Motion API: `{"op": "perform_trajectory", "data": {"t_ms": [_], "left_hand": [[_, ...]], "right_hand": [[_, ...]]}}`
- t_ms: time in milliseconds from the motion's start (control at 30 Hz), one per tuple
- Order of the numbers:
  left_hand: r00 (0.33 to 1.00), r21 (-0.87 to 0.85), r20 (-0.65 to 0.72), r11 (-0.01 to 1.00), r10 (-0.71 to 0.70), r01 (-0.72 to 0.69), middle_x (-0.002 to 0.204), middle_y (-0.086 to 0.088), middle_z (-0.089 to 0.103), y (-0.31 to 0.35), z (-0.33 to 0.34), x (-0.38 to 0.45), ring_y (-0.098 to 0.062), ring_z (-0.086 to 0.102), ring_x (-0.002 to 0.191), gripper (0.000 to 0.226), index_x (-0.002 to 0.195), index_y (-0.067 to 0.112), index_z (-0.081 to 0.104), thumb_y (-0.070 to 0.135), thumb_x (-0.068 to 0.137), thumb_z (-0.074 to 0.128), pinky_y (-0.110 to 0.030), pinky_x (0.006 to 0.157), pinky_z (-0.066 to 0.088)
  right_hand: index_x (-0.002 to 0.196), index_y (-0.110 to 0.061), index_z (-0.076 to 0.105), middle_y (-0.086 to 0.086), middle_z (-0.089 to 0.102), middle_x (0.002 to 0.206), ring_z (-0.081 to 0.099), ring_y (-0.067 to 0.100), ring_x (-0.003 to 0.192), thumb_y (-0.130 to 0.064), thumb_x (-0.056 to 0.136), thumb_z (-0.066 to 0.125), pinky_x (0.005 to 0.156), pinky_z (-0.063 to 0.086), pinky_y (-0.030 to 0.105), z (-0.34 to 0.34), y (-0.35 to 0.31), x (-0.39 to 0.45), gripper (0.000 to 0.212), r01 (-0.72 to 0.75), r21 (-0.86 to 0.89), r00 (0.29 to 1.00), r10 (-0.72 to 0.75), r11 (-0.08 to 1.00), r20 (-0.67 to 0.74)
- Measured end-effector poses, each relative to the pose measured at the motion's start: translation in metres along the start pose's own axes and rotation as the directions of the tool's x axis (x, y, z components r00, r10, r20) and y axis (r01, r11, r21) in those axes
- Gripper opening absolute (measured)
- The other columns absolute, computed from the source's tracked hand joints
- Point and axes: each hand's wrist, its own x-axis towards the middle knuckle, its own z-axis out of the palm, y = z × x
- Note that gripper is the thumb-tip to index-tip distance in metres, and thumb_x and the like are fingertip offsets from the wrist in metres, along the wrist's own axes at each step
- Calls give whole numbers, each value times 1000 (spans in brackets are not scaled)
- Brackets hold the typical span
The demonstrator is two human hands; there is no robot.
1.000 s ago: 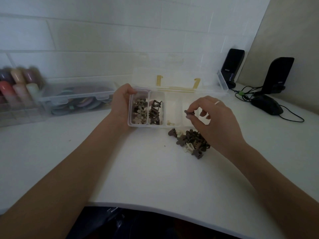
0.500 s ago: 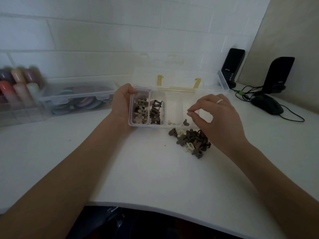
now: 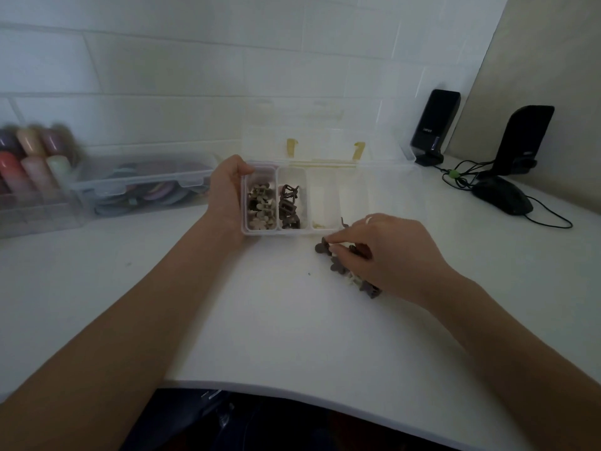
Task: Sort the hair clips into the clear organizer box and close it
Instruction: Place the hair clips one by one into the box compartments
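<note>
Right fingers (image 3: 338, 247) curled onto clip pile (image 3: 338, 266)

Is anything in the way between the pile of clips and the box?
Nothing visible. The pile of hair clips lies just in front of the clear organizer box, whose lid stands open. The right hand is on the pile.

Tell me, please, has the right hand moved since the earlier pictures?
Yes. The right hand has dropped from above the clear plastic organizer box toward the person, onto the pile of brown hair clips.
</note>
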Motion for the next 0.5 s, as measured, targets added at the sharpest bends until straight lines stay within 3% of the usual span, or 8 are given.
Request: {"op": "perform_trajectory", "data": {"t_ms": [167,300,500], "left_hand": [[1000,6,2,1000,-6,6,60,-4,57,0,0,0,-20,54,50,26,74,11,56,23,81,34,-24,53,49],[1000,20,-13,1000,13,-12,60,-4,59,0,-2,1,-20,54,52,24,74,11,57,24,79,36,-24,55,49],[1000,46,-4,999,3,-3,66,-5,60,0,-3,2,-22,56,56,25,80,10,58,25,75,38,-27,60,50]], "right_hand": [[98,-33,67,-8,67,88,58,14,92,-42,96,31,55,37,26,7,-12,4,37,-44,-151,999,47,988,16],[77,-22,59,-3,65,73,62,17,83,-50,93,33,49,29,24,12,-20,5,42,-140,-186,990,143,973,6],[105,-42,64,-13,69,100,61,12,96,-45,89,49,74,45,25,12,-33,7,22,-194,19,979,193,981,58]]}}
